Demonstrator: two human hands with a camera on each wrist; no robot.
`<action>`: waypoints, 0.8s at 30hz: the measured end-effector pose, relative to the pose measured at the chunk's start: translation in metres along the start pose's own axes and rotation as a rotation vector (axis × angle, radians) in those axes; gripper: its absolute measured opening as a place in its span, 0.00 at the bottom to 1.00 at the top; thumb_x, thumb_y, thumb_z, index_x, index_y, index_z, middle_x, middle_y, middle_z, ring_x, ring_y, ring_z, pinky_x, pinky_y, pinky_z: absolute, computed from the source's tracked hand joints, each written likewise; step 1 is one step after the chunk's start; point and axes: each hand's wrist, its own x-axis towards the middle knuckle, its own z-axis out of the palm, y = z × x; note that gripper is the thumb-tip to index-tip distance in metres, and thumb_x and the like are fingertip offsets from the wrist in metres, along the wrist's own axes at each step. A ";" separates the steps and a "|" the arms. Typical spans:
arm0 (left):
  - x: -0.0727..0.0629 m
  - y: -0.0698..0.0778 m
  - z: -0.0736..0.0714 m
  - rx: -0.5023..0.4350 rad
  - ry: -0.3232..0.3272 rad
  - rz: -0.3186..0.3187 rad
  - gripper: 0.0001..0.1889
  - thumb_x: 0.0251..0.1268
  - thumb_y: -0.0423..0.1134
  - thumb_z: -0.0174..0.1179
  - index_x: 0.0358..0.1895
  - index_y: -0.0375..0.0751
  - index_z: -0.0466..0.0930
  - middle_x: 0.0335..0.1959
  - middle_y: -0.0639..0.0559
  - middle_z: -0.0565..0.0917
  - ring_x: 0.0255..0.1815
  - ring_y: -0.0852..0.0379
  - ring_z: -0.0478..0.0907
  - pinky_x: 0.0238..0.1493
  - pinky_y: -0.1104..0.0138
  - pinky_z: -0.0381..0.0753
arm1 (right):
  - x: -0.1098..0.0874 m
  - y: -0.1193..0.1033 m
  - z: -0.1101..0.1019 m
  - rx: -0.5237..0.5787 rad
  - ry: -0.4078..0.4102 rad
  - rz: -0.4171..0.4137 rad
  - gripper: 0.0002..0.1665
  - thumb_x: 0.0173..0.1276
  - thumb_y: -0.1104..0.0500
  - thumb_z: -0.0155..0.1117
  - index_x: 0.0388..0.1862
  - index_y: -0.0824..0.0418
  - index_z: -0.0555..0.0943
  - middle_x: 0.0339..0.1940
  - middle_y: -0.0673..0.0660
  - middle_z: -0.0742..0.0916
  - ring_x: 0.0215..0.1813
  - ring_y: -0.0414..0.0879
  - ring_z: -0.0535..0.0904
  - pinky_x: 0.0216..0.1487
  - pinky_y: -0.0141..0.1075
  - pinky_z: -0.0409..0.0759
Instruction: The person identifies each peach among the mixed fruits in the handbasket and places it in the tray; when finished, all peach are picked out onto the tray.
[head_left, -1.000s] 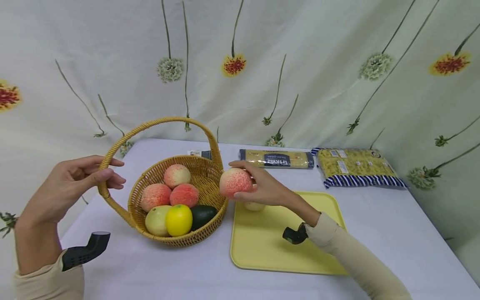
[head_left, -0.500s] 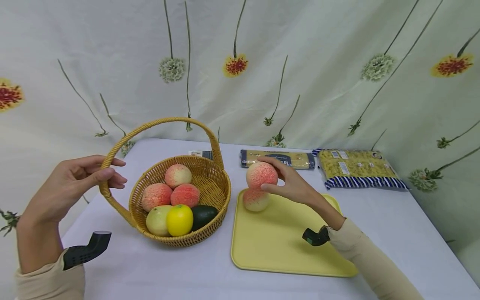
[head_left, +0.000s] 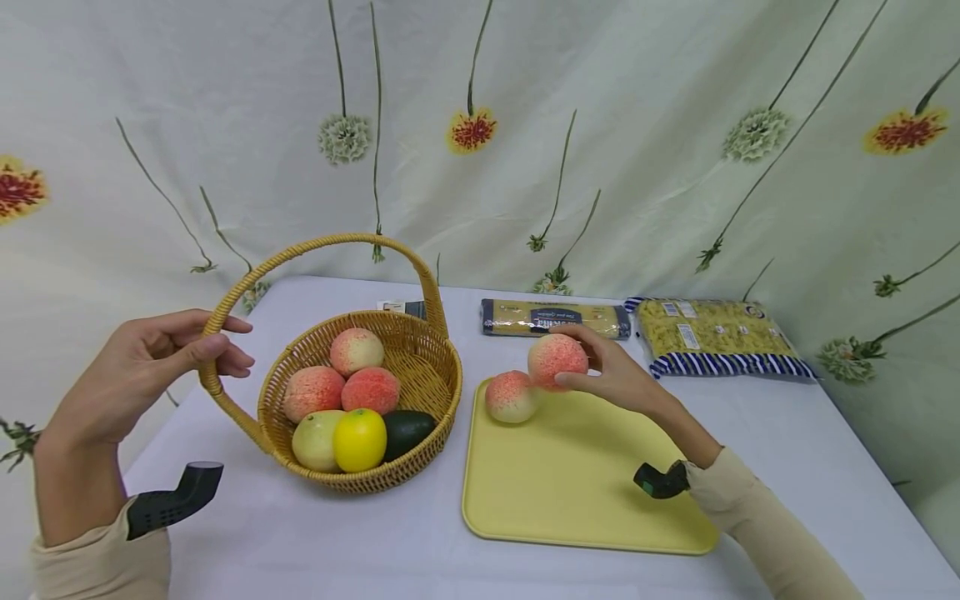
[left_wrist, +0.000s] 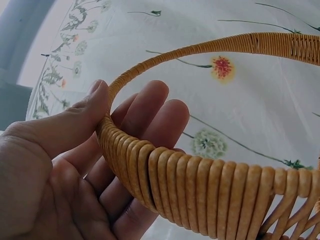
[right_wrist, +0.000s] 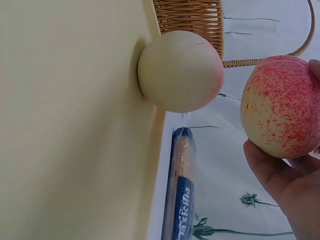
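My left hand (head_left: 131, 371) holds the wrapped handle (left_wrist: 200, 192) of a wicker basket (head_left: 438, 421), thumb on one side and fingers on the other. Inside the basket lie several peaches (head_left: 371, 391), a pale green round fruit (head_left: 315, 440), a yellow fruit (head_left: 358, 442) and a dark green oval one (head_left: 407, 432). With my right hand (head_left: 618, 375) I grip a pink-and-cream peach (right_wrist: 281, 107) in the air above the yellow tray (head_left: 570, 500). A second peach (head_left: 510, 400) rests at the tray's back left corner; the right wrist view shows the two peaches apart.
Behind the tray lies a long pasta packet (head_left: 517, 318). A larger pasta bag (head_left: 716, 337) with striped ends is at the back right. A small printed item (head_left: 405, 308) shows partly behind the basket. A flowered cloth (head_left: 645, 167) hangs behind the table.
My right hand has carried its peach from the basket's right rim rightward over the tray, then slightly lower. The peach on the tray is now in fuller view. My left hand stays on the handle.
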 end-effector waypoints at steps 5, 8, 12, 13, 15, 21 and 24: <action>0.000 0.000 0.000 -0.002 0.001 0.003 0.12 0.73 0.30 0.49 0.55 0.35 0.75 0.33 0.45 0.87 0.33 0.53 0.83 0.46 0.77 0.69 | -0.005 0.005 -0.006 -0.008 -0.005 0.014 0.35 0.64 0.59 0.67 0.69 0.59 0.66 0.61 0.61 0.76 0.58 0.56 0.77 0.51 0.43 0.79; 0.000 0.001 0.000 -0.006 0.000 0.009 0.12 0.73 0.30 0.49 0.54 0.35 0.75 0.32 0.44 0.87 0.33 0.54 0.83 0.46 0.77 0.69 | -0.009 0.008 -0.008 -0.005 -0.011 0.025 0.35 0.64 0.60 0.67 0.69 0.58 0.66 0.63 0.62 0.75 0.58 0.56 0.77 0.50 0.42 0.79; 0.001 0.002 0.001 -0.009 -0.002 0.008 0.11 0.73 0.30 0.49 0.54 0.35 0.75 0.32 0.45 0.87 0.33 0.54 0.84 0.46 0.77 0.70 | -0.015 0.013 -0.010 -0.017 -0.018 0.047 0.37 0.64 0.59 0.67 0.70 0.58 0.65 0.66 0.62 0.73 0.58 0.56 0.77 0.49 0.41 0.80; 0.001 0.002 0.001 -0.012 -0.003 0.007 0.12 0.72 0.30 0.50 0.54 0.34 0.75 0.32 0.45 0.87 0.33 0.54 0.84 0.46 0.77 0.70 | -0.015 0.014 -0.010 -0.021 -0.020 0.050 0.37 0.64 0.59 0.67 0.71 0.57 0.65 0.66 0.62 0.72 0.57 0.56 0.77 0.49 0.41 0.80; 0.001 0.002 0.001 -0.016 -0.005 0.011 0.11 0.72 0.29 0.49 0.54 0.34 0.75 0.32 0.44 0.87 0.33 0.54 0.84 0.46 0.77 0.70 | -0.017 0.016 -0.010 -0.028 -0.021 0.057 0.37 0.64 0.58 0.67 0.71 0.57 0.65 0.66 0.62 0.72 0.57 0.56 0.77 0.49 0.42 0.80; 0.001 0.000 0.001 -0.022 -0.005 0.015 0.11 0.72 0.29 0.50 0.54 0.33 0.75 0.32 0.44 0.87 0.33 0.54 0.84 0.46 0.78 0.71 | -0.020 0.023 -0.010 -0.059 -0.026 0.081 0.36 0.64 0.57 0.67 0.70 0.58 0.66 0.62 0.61 0.76 0.52 0.52 0.78 0.47 0.42 0.79; 0.001 0.000 0.001 -0.020 -0.003 0.016 0.11 0.72 0.29 0.50 0.54 0.33 0.75 0.32 0.44 0.87 0.33 0.54 0.84 0.46 0.78 0.71 | -0.020 0.027 -0.008 -0.076 -0.046 0.084 0.36 0.64 0.56 0.67 0.70 0.59 0.66 0.58 0.60 0.78 0.48 0.51 0.77 0.46 0.43 0.79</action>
